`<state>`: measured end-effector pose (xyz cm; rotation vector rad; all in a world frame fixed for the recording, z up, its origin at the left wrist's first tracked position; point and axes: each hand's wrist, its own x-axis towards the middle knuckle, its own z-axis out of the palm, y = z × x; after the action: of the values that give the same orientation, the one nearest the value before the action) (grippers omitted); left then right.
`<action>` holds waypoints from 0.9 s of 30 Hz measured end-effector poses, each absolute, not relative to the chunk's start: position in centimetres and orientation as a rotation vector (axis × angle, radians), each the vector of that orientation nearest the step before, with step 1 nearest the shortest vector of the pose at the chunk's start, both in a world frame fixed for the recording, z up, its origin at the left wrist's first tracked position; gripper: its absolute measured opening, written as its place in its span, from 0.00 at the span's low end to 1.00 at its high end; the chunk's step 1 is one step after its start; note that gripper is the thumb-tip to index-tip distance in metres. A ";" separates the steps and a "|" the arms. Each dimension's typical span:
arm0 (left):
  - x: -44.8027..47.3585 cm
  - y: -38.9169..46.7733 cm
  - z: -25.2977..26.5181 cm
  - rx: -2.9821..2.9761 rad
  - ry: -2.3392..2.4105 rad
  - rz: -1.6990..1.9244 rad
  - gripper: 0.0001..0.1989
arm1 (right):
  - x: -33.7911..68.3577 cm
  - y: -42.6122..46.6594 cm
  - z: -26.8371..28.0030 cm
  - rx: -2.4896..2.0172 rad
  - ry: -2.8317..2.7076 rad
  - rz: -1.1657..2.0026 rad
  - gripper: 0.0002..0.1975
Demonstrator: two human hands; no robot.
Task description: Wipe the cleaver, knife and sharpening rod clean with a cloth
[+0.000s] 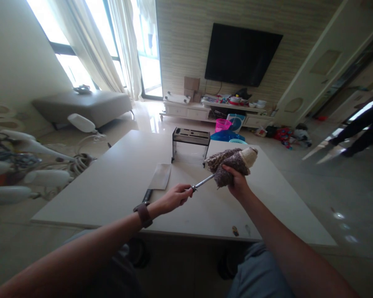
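Observation:
My left hand (pixel 178 196) is closed round the handle of a sharpening steel (pixel 205 180), its metal rod pointing up and to the right. Around the rod's far end my right hand (pixel 238 182) grips a bunched brown and cream cloth (pixel 231 161), which hides the tip. A cleaver (pixel 160 177) lies flat on the white table (pixel 118 165), its black handle partly behind my left wrist. Farther back stands a knife block (pixel 191 145) with a dark slotted top and clear front, just left of the cloth.
Two small items, one a yellowish sticker-like piece (pixel 235 230), lie near the table's front edge. Beyond the table are a pink basket (pixel 223 124) and a blue bag (pixel 226 135). White chair-like parts (pixel 46 178) crowd the left side. A person's legs (pixel 360 128) show far right.

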<state>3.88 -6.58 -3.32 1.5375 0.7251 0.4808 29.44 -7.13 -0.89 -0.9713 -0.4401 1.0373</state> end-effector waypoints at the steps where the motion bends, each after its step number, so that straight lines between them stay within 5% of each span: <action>1: 3.8 -6.5 -3.4 1.542 0.727 0.479 0.19 | 29.9 -7.0 -0.9 -0.971 -0.426 1.023 0.19; 13: 3.1 -6.3 -3.0 1.523 0.711 0.537 0.18 | 33.0 -6.5 0.2 -0.900 -0.425 0.892 0.18; 27: 5.7 -7.1 -2.7 1.618 0.752 0.721 0.14 | 24.1 -9.3 -2.3 -1.030 -0.553 1.317 0.23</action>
<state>5.69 -7.07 -2.71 1.6176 0.7525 0.7210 24.10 -9.29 -2.25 -1.0295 -0.5530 1.3174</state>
